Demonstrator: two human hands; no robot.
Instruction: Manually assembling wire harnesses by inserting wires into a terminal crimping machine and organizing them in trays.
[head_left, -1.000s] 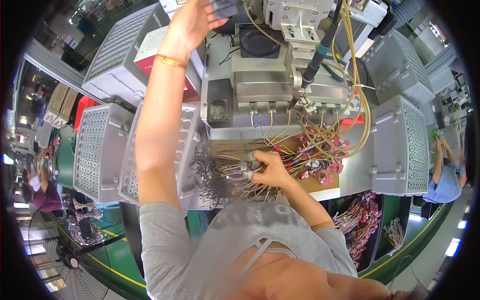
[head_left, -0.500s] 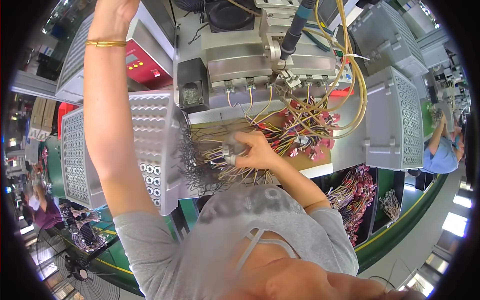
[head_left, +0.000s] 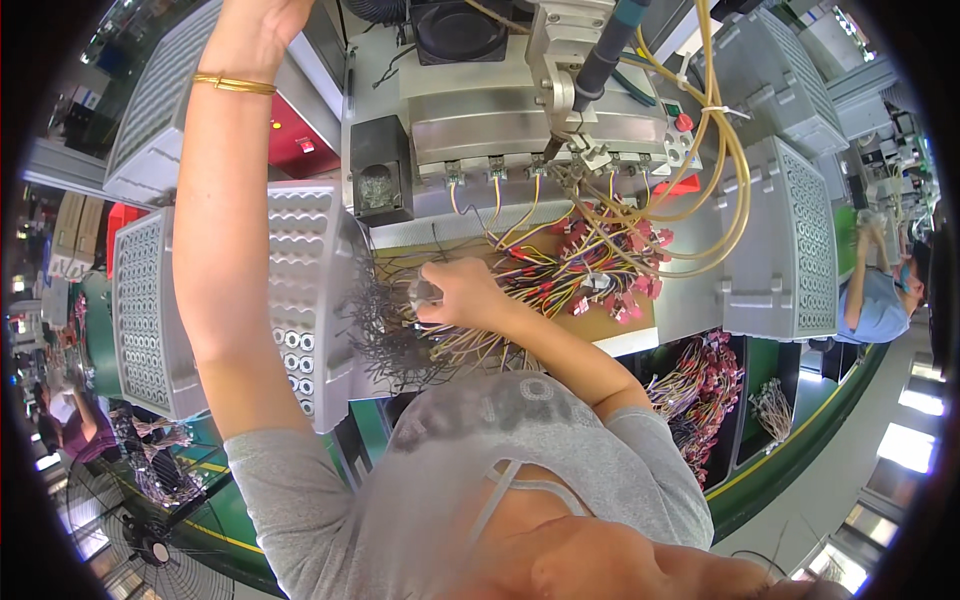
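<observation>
My left hand (head_left: 272,14) reaches far forward past the top edge, so its fingers are cut off. A gold bangle (head_left: 233,84) circles that wrist. My right hand (head_left: 460,294) is closed, thumb and fingers pinching a small grey piece (head_left: 426,292) over the bundle of wires; its exact kind is hard to make out. Yellow, red and black wires (head_left: 530,275) with pink connectors (head_left: 625,300) lie to the right of that hand. Dark, thin wire ends (head_left: 375,330) tangle to its left.
Beyond the wires stands a metal fixture (head_left: 485,130) holding several wired connectors, with a thick dark tool (head_left: 603,65) and tan hoses (head_left: 738,195) above. A black box (head_left: 381,170) sits left of it. Grey trays with round holes (head_left: 300,345) flank the bench. A co-worker (head_left: 875,295) works at far right.
My right hand has moved left over the wires, toward the dark wire ends. My left hand has shifted slightly right at the top edge.
</observation>
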